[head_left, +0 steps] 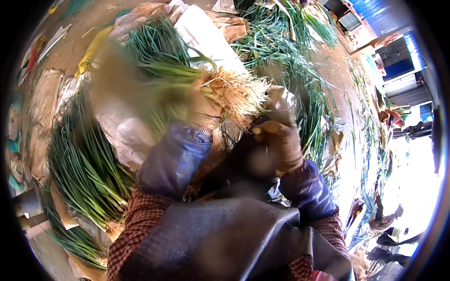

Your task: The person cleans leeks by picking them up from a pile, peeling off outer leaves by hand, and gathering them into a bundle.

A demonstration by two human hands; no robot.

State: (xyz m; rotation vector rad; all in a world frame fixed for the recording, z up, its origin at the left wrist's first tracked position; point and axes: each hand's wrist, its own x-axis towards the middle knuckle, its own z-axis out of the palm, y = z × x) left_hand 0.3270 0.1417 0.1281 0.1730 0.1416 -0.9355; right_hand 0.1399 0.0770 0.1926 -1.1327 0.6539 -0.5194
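Observation:
My left hand (204,107), in a tan glove, is wrapped around a bunch of green onions (180,77). The bunch's pale stringy roots (239,91) point to the right, and its green leaves run off to the upper left. My right hand (282,143), also gloved, is just below and right of the roots with its fingers curled in. What it grips, if anything, I cannot make out. A dark apron (211,239) covers my lap. Smears on the lens blur part of the bunch.
More green onions (86,164) lie in a heap at the left, roots toward me. Loose green leaves (300,84) are piled at the right and back. A white sack (201,35) lies behind the bunch. A blue-walled structure (382,14) stands at the upper right.

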